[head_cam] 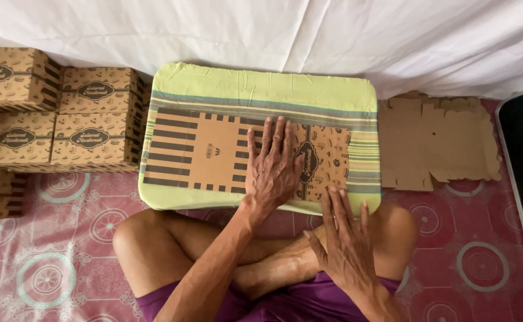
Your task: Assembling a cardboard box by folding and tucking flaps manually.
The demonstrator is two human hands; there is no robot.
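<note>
Pressing flat on a folded cardboard box blank [246, 156], the left hand [271, 166] lies palm down with its fingers [276, 134] extended and slightly spread, gripping nothing. The blank lies flat under those fingers, on a green cushion [261, 89] with striped edging. To the left of the fingers runs the blank's plain brown panel bordered by dark bars; to their right lies its patterned panel with a dark oval emblem, partly covered by the hand's edge.

The right hand [348, 244] is open as well, with fingers [336, 206] straight and a little apart. Its fingertips reach the near edge of the blank at the cushion's front rim; whether they press on the card or only meet it cannot be told. Behind this hand are the person's crossed bare legs [172, 244] and purple shorts [309, 301].

Well to the right of both sets of fingers, a stack of unfolded plain brown blanks [437, 143] lies flat on the red patterned mat [64, 262]. Well to the left of the left fingers, assembled printed boxes [59, 113] stand stacked in rows, touching one another and just beside the cushion's left edge. Beyond the fingertips, past the cushion's far rim, hangs a white sheet [273, 30].
</note>
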